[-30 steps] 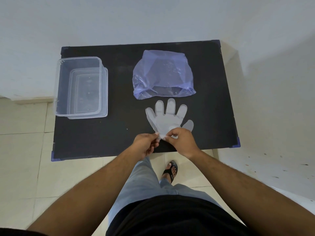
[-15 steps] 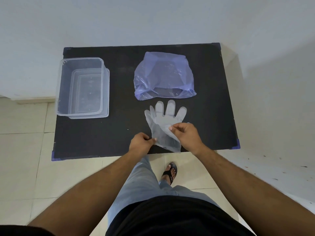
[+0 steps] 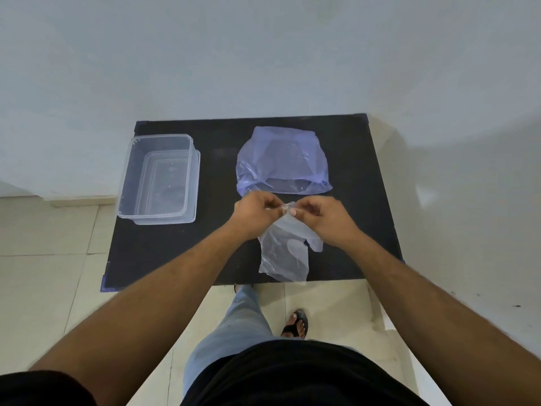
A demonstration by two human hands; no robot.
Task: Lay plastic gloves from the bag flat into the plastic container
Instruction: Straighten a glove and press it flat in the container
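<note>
My left hand [image 3: 254, 211] and right hand [image 3: 319, 215] meet just in front of the bag [image 3: 282, 161], fingertips pinched shut on one end of a clear glove [image 3: 285, 253] that hangs toward the table [image 3: 164, 250] edge; the empty container [image 3: 160, 178] sits well left of the bag

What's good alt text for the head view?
Both hands, left hand and right hand, pinch one end of a clear plastic glove above a black table; the rest hangs toward the near edge. Behind lie a purple bag and, at left, a clear container.
</note>
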